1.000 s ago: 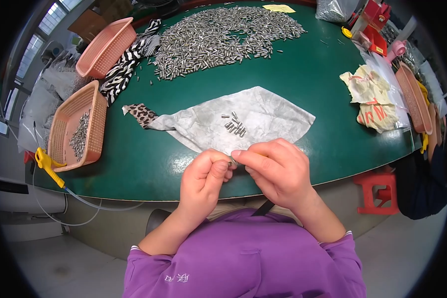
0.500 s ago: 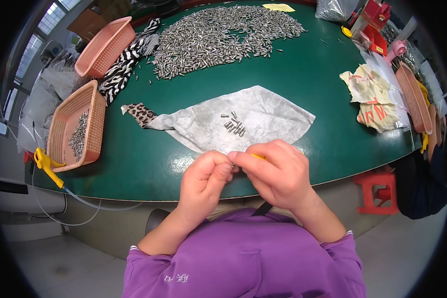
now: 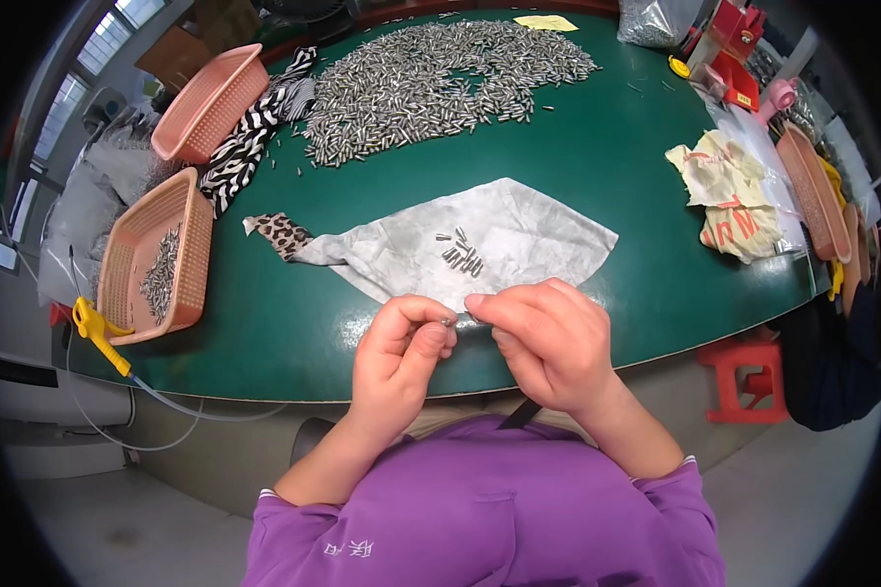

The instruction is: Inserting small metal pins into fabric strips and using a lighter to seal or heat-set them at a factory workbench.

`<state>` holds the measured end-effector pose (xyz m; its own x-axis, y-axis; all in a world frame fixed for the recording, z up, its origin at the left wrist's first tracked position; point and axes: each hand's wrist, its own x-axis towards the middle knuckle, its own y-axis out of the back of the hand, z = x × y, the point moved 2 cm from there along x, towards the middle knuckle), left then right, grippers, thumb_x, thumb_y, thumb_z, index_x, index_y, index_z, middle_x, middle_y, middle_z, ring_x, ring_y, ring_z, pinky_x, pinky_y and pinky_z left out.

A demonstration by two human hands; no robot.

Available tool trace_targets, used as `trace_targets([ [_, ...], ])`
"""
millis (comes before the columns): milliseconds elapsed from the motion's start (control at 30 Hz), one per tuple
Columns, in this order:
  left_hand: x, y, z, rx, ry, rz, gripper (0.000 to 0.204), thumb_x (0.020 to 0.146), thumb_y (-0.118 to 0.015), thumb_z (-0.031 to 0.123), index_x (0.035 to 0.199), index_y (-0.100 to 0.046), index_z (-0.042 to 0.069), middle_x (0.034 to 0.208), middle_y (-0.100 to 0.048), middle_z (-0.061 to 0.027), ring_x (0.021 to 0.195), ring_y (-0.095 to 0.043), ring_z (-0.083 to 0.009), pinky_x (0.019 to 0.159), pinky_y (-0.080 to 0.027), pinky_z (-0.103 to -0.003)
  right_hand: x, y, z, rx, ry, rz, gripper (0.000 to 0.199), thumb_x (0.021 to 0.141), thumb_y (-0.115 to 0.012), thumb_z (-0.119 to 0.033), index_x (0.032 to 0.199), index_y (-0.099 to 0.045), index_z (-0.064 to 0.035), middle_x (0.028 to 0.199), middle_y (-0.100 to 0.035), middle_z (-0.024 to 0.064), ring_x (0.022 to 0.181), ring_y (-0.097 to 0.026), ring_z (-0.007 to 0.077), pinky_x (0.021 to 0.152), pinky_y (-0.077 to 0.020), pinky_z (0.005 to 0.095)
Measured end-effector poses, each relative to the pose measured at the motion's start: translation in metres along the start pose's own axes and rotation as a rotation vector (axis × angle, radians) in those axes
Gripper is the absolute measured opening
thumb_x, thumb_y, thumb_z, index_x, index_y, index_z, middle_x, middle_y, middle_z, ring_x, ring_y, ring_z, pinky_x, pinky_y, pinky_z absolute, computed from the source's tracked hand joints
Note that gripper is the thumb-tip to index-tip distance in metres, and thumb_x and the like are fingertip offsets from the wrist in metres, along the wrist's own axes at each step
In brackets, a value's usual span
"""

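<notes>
Left hand (image 3: pixel 394 352) was drawn narrow, thumb and bent forefinger pinching a small metal piece (image 3: pixel 448 322) just off the near edge of the grey cloth (image 3: pixel 548 230). Right hand (image 3: pixel 553 347) hung beside it, near the same edge of the cloth, thumb and forefinger close together; could not tell whether anything sat between them. Mid-cloth lay a small cluster of silvery metal pins (image 3: pixel 460 256), loosely ranked. Progress, as I judged it: one piece was in hand and a few were set apart on the cloth, while the great heap of pins (image 3: pixel 411 93) beyond the cloth looked to be the bulk left over; whether the lot in the pink basket (image 3: pixel 191 279), left of the cloth, was finished could not be told. Surface was a glossy green tabletop (image 3: pixel 264 362), curving along the cloth's near side. A leopard-print scrap (image 3: pixel 284 235) adjoined the cloth's left tip; zebra-print fabric (image 3: pixel 240 147) lay farther out, up and left. Yellow air gun (image 3: pixel 103 338) was left of the cloth, in front of the basket. Right of the cloth: crumpled cream sheeting (image 3: pixel 724 181) with red marks. Room beyond: red stool (image 3: pixel 744 386) low to the cloth's right, windows (image 3: pixel 98 44) far left of it.
</notes>
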<state>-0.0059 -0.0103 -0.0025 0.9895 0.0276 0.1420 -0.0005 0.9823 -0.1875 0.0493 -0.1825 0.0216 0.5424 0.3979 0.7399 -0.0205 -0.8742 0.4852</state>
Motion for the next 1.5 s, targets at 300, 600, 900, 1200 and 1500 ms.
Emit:
trace_targets([
  [300,0.0003,0.0004,-0.0030,-0.073,-0.009,0.029,0.011,0.098,-0.058,0.003,0.109,-0.056,0.001,0.097,-0.063,-0.0042,0.085,-0.058,-0.0084,0.079,-0.049,-0.022,-0.0011,-0.0015,-0.0012,-0.008,0.020,-0.050,0.037,0.072,-0.071,-0.003,0.108,-0.072,-0.0112,0.084,-0.066,0.0027,0.067,-0.062,0.0201,0.057,-0.0487,0.0312],
  [600,-0.0008,-0.0015,-0.0043,-0.072,-0.038,0.040,0.009,0.097,-0.059,0.002,0.106,-0.057,0.001,0.096,-0.062,-0.0032,0.085,-0.058,-0.0084,0.078,-0.049,-0.022,-0.0035,-0.0042,0.0012,-0.027,0.044,-0.066,0.041,0.069,-0.072,-0.005,0.109,-0.072,-0.0143,0.085,-0.065,0.0000,0.066,-0.060,0.0183,0.055,-0.0492,0.0307],
  [900,0.0003,-0.0010,-0.0010,0.215,-0.061,0.035,0.007,0.098,-0.059,0.006,0.099,-0.062,0.000,0.089,-0.063,-0.0043,0.079,-0.060,-0.0095,0.072,-0.050,-0.023,-0.0013,-0.0042,-0.0002,-0.119,0.046,-0.040,0.038,0.071,-0.069,-0.001,0.107,-0.073,-0.0120,0.085,-0.065,0.0024,0.068,-0.059,0.0193,0.056,-0.0467,0.0308],
  [1200,0.0005,0.0015,-0.0035,0.132,-0.079,0.021,0.012,0.102,-0.053,0.009,0.101,-0.060,-0.001,0.092,-0.061,-0.0059,0.078,-0.058,-0.0104,0.071,-0.050,-0.024,-0.0018,-0.0018,-0.0014,-0.047,0.033,-0.058,0.037,0.072,-0.071,-0.003,0.108,-0.072,-0.0111,0.084,-0.066,0.0028,0.067,-0.061,0.0196,0.056,-0.0470,0.0306],
  [1500,0.0007,0.0017,-0.0042,0.168,-0.085,-0.001,0.014,0.103,-0.052,0.011,0.099,-0.059,0.000,0.089,-0.060,-0.0050,0.078,-0.057,-0.0099,0.071,-0.049,-0.024,-0.0015,-0.0032,-0.0023,-0.025,0.046,-0.077,0.036,0.072,-0.072,-0.004,0.108,-0.072,-0.0110,0.084,-0.066,0.0025,0.066,-0.061,0.0194,0.056,-0.0469,0.0305],
])
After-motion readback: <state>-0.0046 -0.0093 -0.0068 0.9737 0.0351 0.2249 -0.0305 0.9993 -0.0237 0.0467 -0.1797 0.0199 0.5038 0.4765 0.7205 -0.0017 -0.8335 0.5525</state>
